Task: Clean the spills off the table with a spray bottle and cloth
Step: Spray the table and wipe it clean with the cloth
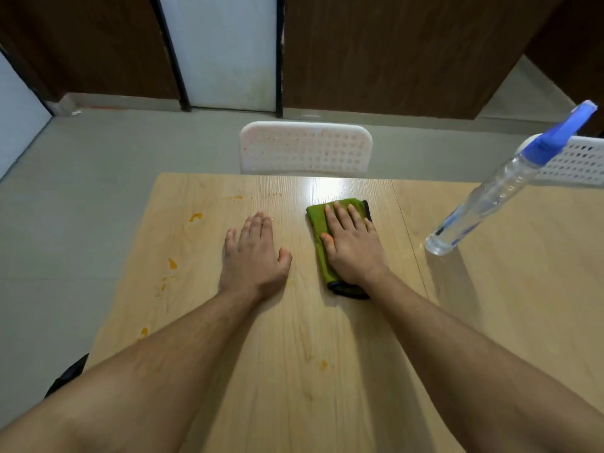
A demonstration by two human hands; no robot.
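Several orange spills (195, 217) dot the left part of the light wooden table (490, 305), running from the far edge down toward our near side, with one more small spot close to the middle. Just right of them our left hand (253, 256) lies flat on the bare wood, palm down, fingers straight and slightly spread, holding nothing. Beside it, a little apart, our right hand (351, 246) presses flat on the folded green cloth (318, 223), fingers straight on top of it; the cloth's dark edging shows at its far and near ends. Farther right, well apart from both hands, the clear spray bottle (483, 199) with its blue nozzle stands on the table, past a seam in the tabletop. Across the far edge we see a white perforated plastic chair (305, 148), and a second one behind the bottle. Beyond lie a grey floor, dark wood wall panels and a pale door.
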